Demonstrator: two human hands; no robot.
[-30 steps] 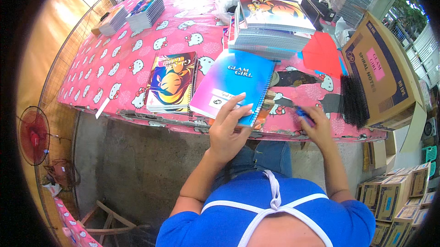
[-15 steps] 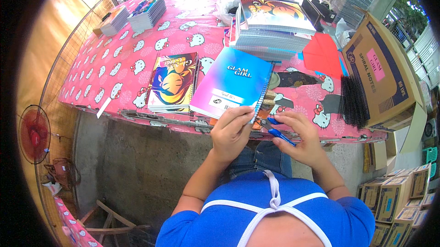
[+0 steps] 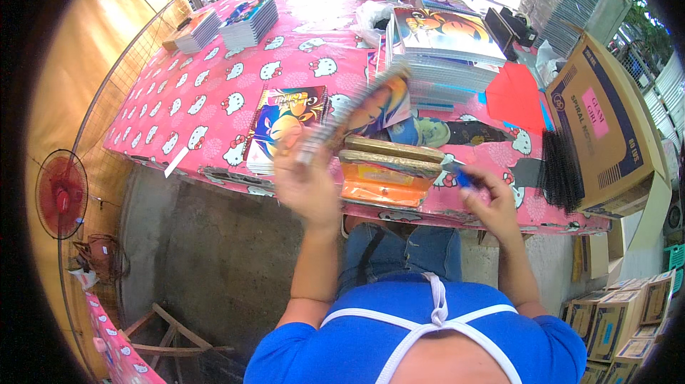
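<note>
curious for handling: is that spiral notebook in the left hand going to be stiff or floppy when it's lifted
The spiral notebook in the left hand looks thin, so probably light and a little bendy. Its wire spine likely keeps one edge stiff. The glossy cover may be slippery, though the picture is blurred there.

A red fan [image 3: 61, 193] stands left of the pink table [image 3: 214, 99]; a cardboard box [image 3: 606, 127] sits right.

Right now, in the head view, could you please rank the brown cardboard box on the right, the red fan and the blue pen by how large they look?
1. Cardboard box, clearly largest.
2. Red fan.
3. Blue pen, in the right hand, smallest.
The fan stands farther from the camera, so its true size may be greater than it looks.
</note>
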